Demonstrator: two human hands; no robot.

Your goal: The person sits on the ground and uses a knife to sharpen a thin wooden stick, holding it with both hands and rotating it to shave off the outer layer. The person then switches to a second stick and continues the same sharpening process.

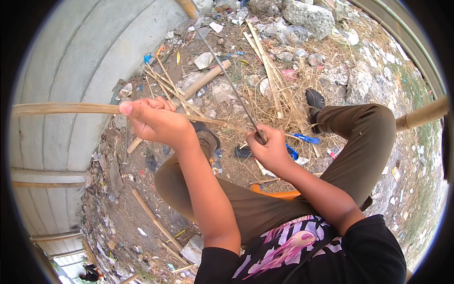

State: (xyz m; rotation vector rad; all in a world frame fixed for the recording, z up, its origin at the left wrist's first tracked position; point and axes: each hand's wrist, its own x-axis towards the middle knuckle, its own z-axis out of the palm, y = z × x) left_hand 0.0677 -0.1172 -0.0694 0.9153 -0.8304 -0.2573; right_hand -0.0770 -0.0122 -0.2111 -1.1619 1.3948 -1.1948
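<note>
My left hand (pixel 158 120) is closed around a long split bamboo strip (pixel 66 109), thumb pointing along it. The strip runs from the wall side at the far left, through that hand, and on to my right hand (pixel 272 149). My right hand is closed around the near end of a long, thin, dark metal blade (pixel 227 75), seen nearly edge-on and slanting away to the upper left. The strip's thin right end meets the blade by my right fingers; whether the fingers also pinch the strip is hidden.
A bamboo pole (pixel 203 83) and split bamboo pieces (pixel 267 64) lie on the littered ground ahead. A blue cutter (pixel 306 138) rests near my right wrist. Grey panels (pixel 94 57) form a wall at left. An orange seat (pixel 279 194) shows between my legs; a large rock (pixel 309 19) is farther off.
</note>
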